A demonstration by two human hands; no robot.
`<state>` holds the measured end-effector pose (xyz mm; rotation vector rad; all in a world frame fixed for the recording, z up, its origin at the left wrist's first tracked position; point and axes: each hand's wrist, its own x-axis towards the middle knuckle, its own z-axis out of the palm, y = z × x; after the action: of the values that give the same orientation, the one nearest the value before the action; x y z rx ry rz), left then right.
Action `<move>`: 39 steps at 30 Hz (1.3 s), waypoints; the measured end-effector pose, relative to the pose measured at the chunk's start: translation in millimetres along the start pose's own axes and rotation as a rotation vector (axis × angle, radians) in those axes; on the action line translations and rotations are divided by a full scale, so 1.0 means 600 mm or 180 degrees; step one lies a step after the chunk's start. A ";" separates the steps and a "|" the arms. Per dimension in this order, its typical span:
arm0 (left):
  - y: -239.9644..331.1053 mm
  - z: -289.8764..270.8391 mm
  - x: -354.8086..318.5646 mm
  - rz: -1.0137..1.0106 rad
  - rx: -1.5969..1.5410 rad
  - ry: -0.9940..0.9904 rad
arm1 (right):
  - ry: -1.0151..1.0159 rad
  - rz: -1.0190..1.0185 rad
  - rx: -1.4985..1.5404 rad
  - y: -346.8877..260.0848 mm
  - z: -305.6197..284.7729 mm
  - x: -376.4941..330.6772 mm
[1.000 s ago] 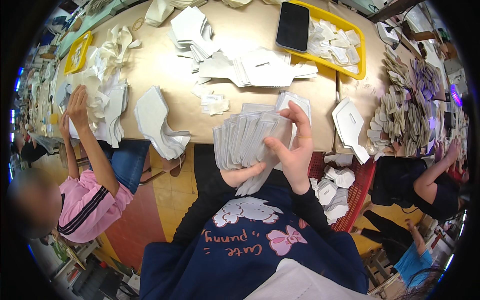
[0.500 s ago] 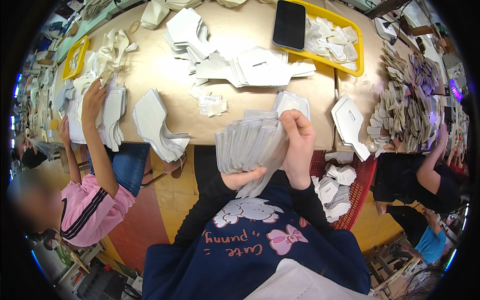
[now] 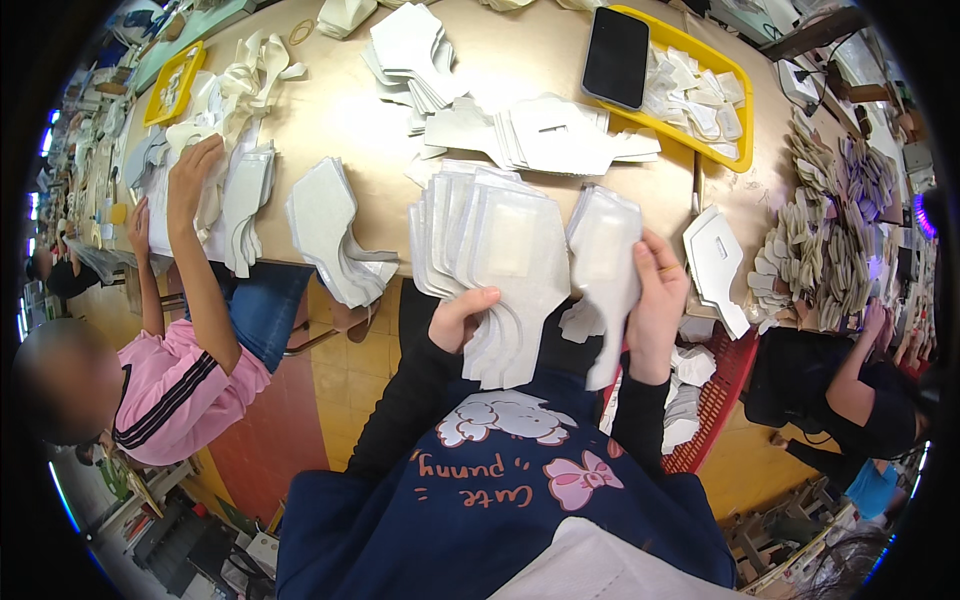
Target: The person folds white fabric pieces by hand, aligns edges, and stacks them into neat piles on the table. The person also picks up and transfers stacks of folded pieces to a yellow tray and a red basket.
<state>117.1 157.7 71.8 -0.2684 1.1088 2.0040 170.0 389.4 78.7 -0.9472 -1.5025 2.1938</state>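
Note:
In front of my chest my left hand [image 3: 462, 318] grips a fanned stack of white fabric pieces [image 3: 515, 240] by their narrow curved ends, thumb on top. Each piece is broad at one end and tapers to a tail; the top one bears a pale rectangular patch. To the right of the stack, my right hand [image 3: 660, 300] pinches a white fabric piece [image 3: 603, 250] of the same shape by its side edge. A gap separates it from the stack; whether it is one layer or more I cannot tell. My right fingertips are partly hidden behind it.
Piles of white fabric pieces [image 3: 555, 135] lie on the brown-covered table, with another stack [image 3: 325, 225] at left. A black phone [image 3: 615, 58] rests on a yellow tray [image 3: 742, 120] of small pieces. A red basket [image 3: 715, 405] stands below. A person [image 3: 195, 385] works at left.
My right hand has moved right and slightly down, bringing a fabric piece apart from the stack. The stack in my left hand has turned its broad faces upward. The view has shifted a little.

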 end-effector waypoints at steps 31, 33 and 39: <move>-0.020 -0.031 0.002 0.0600 -0.0367 0.0095 | -0.1798 0.2170 0.4206 0.005 -0.012 0.010; -0.025 -0.039 0.003 0.0514 -0.0224 0.0179 | -0.1811 0.2124 0.4085 0.005 -0.013 0.012; -0.036 -0.075 0.002 0.0210 -0.0322 0.0504 | -0.1477 0.0990 0.2702 -0.004 -0.030 0.016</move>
<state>123.6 128.9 31.4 -0.4551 1.1279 2.1304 175.0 408.6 73.2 -0.4060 -0.4077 3.0022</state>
